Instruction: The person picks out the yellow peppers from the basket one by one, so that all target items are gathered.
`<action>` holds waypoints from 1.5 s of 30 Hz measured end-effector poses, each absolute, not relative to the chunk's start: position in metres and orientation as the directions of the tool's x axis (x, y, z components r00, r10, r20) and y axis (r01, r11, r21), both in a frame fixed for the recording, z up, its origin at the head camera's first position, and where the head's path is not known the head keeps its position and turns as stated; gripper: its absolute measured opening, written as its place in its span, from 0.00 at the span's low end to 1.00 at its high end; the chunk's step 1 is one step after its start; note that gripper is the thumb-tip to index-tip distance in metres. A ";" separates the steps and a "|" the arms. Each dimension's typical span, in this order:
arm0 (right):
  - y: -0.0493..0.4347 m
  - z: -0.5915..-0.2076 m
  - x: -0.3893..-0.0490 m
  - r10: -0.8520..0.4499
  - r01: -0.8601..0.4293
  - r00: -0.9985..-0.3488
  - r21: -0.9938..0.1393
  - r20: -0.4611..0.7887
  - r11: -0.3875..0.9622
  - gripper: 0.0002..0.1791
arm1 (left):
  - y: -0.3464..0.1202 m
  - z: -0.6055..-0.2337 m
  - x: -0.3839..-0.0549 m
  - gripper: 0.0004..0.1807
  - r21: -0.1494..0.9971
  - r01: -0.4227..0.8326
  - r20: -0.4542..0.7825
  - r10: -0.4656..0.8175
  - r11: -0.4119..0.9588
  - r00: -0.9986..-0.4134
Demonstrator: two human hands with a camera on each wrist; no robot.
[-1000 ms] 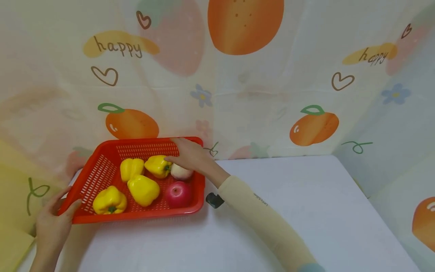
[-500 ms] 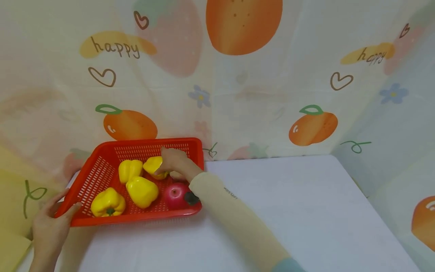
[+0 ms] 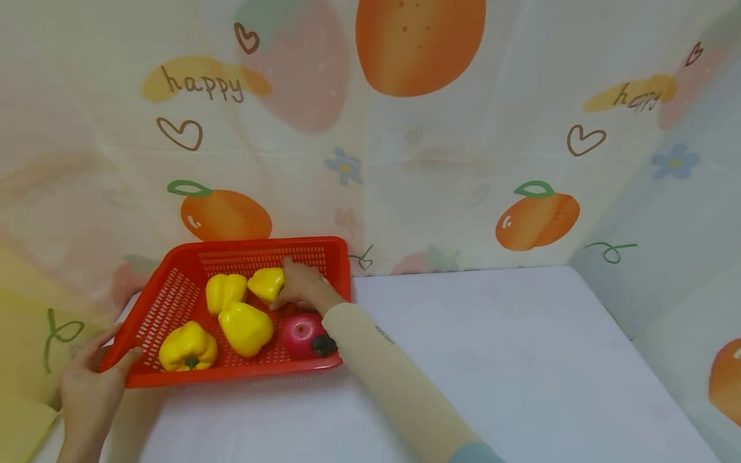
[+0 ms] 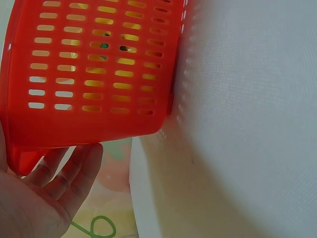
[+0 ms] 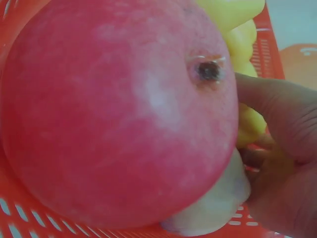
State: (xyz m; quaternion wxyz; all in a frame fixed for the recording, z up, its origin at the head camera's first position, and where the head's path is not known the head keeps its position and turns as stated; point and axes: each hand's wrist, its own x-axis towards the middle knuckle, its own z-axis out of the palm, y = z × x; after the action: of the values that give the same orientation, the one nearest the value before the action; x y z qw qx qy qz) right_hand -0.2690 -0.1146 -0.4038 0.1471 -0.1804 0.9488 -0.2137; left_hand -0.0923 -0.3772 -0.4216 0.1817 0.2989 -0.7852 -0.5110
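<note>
A red plastic basket point(image 3: 243, 372) stands at the left of the white table. My left hand point(image 3: 92, 389) grips its left end, thumb over the rim and fingers beneath it. My right hand point(image 3: 307, 283) reaches inside and holds a yellow bell pepper point(image 3: 266, 283) at the back, thumb and fingers on either side of its right end. More yellow peppers point(image 3: 246, 329) lie to the left of it. A red apple point(image 3: 298, 334) sits at the front right, below my right wrist. Beside the apple, a pale round vegetable point(image 5: 213, 210) shows in the right wrist view; my hand hides it from above.
The white tabletop point(image 3: 492, 347) extends to the right of the basket. A fruit-patterned cloth point(image 3: 428, 193) hangs directly behind the table and along its sides. A small black device point(image 3: 324, 345) on my right wrist overlaps the apple in the head view.
My right hand has moved from the basket's back right corner, over the pale vegetable, left and down onto the back yellow pepper. The left hand keeps its grip on the basket.
</note>
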 end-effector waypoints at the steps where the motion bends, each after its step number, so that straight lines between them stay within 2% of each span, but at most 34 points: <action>1: -0.114 -0.405 -0.269 -0.416 -0.288 -0.889 -0.473 -0.191 0.832 0.51 | -0.376 -0.422 -0.093 0.32 0.915 -0.278 -0.020 -0.656 0.292 -0.754; 5: -0.112 -0.405 -0.271 -0.441 -0.317 -0.887 -0.515 -0.135 0.797 0.49 | -0.373 -0.422 -0.094 0.32 0.921 -0.270 -0.021 -0.657 0.280 -0.753; 13: -0.116 -0.396 -0.272 -0.433 -0.281 -0.893 -0.600 -0.123 0.750 0.45 | -0.375 -0.422 -0.093 0.32 0.910 -0.300 -0.032 -0.672 0.288 -0.740; 18: -0.112 -0.387 -0.271 -0.464 -0.331 -0.880 -0.573 -0.098 0.749 0.42 | -0.376 -0.421 -0.093 0.31 0.909 -0.303 -0.036 -0.670 0.287 -0.742; 23: -0.105 -0.373 -0.265 -0.506 -0.374 -0.860 -0.594 -0.065 0.712 0.40 | -0.378 -0.422 -0.093 0.29 0.928 -0.259 -0.013 -0.674 0.266 -0.739; 33: -0.086 -0.353 -0.253 -0.581 -0.479 -0.813 -0.518 -0.043 0.709 0.39 | -0.376 -0.425 -0.093 0.28 0.977 -0.184 -0.062 -0.680 0.109 -0.730; 42: -0.057 -0.334 -0.248 -0.582 -0.523 -0.813 -0.479 0.032 0.705 0.38 | -0.374 -0.425 -0.094 0.27 0.961 -0.201 -0.020 -0.681 0.188 -0.732; 45: -0.046 -0.330 -0.246 -0.576 -0.522 -0.814 -0.520 0.068 0.676 0.37 | -0.375 -0.425 -0.092 0.27 0.955 -0.211 -0.014 -0.681 0.208 -0.732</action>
State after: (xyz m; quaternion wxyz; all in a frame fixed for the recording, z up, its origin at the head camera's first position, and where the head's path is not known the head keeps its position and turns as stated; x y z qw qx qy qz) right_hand -0.2457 -0.0464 -0.3301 0.0509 -0.3004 0.9140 -0.2679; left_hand -0.0922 -0.3755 -0.4248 0.2119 0.2981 -0.7477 -0.5543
